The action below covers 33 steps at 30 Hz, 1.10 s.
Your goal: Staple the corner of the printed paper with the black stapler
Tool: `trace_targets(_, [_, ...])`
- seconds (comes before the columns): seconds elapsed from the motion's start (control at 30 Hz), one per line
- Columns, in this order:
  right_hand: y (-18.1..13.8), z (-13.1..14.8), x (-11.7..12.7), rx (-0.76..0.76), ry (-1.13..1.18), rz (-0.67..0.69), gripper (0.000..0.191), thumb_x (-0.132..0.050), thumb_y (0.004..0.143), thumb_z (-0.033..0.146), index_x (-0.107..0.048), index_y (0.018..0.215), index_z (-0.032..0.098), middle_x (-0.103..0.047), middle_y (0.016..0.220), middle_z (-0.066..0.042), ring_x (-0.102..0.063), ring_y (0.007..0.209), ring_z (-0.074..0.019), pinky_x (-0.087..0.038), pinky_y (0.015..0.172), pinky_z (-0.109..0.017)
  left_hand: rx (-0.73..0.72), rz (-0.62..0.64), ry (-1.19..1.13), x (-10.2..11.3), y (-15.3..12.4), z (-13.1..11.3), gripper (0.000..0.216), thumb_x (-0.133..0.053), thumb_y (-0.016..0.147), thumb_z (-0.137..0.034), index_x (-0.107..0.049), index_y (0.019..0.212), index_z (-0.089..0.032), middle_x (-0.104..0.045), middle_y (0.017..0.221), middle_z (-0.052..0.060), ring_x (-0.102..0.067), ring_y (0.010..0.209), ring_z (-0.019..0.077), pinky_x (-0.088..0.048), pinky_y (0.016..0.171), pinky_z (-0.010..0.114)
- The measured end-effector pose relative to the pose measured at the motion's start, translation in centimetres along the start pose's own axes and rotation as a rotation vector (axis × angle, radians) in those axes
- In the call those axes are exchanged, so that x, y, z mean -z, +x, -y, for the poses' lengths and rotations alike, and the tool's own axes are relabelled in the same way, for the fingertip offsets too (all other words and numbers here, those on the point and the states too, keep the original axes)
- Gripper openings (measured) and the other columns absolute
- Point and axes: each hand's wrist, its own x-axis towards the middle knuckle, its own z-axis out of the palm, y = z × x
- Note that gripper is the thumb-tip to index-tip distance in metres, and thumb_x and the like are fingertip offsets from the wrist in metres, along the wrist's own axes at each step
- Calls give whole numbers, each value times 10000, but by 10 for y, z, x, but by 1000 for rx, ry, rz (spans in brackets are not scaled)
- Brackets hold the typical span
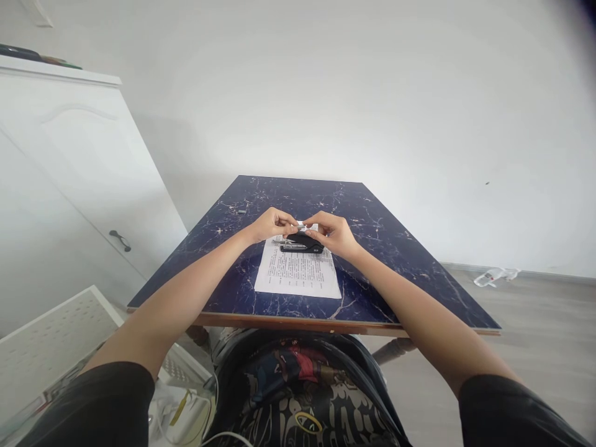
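Note:
My left hand [274, 225] and my right hand [334, 232] meet over the middle of the table, fingertips pinched together. Between them is a small silvery strip [302, 228], which looks like a strip of staples and is partly covered by the fingers. Just below the fingers a black stapler [302, 243] lies on its side view to me, its metal front part pointing left and raised off the base. Under the stapler are printed paper sheets [298, 279], text upward, on the dark blue marbled table [382, 273].
A small grey piece [241, 212] lies on the table left of the hands. To the left stand a white cabinet [84, 161] and a white perforated rack [56, 323] with cables near it. A clear plastic item [496, 276] rests on the floor by the wall at right.

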Motion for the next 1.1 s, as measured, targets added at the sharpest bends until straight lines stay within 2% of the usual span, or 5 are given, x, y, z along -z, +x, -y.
trace_targets(0.57, [0, 5, -5, -2, -112, -47, 252, -620, 1025, 430, -768, 973, 234, -718, 877, -52, -497, 612, -150, -456, 635, -330, -25, 20, 70, 0, -1, -3, 356, -702, 966, -523, -852, 900, -207, -693, 628, 76, -439, 472, 114, -343, 519, 268])
trace_targets(0.73, [4, -16, 7, -113, -164, -163, 268, -643, 980, 435, -789, 954, 211, -730, 815, -54, -506, 600, -157, -459, 641, -327, 24, -256, 162, 21, 4, 11, 332, -677, 986, -461, -830, 873, -189, -699, 648, 66, -461, 484, 130, -369, 545, 258])
trace_targets(0.87, [2, -58, 35, -383, -257, -213, 296, -686, 890, 450, -816, 905, 185, -753, 764, -62, -568, 589, -176, -494, 667, -340, 229, -565, 570, 62, -2, 34, 126, -712, 923, -228, -821, 862, -209, -765, 824, 93, -687, 825, 261, -528, 831, 330])
trace_targets(1.0, [-10, -105, 68, -718, -323, -337, 269, -745, 771, 400, -850, 861, 168, -795, 792, -74, -681, 665, -226, -529, 696, -341, 447, -479, 910, 101, -17, 59, 417, -584, 931, -90, -762, 1301, -162, -634, 1501, 174, -559, 1398, 348, -379, 1220, 439])
trace_targets(1.1, [-21, -131, 87, -795, -366, -450, 295, -744, 760, 384, -857, 871, 135, -817, 860, -128, -741, 855, -304, -556, 795, -380, 547, -404, 886, 113, -25, 74, 468, -660, 850, -50, -776, 1288, -165, -648, 1488, 191, -598, 1377, 363, -413, 1201, 445])
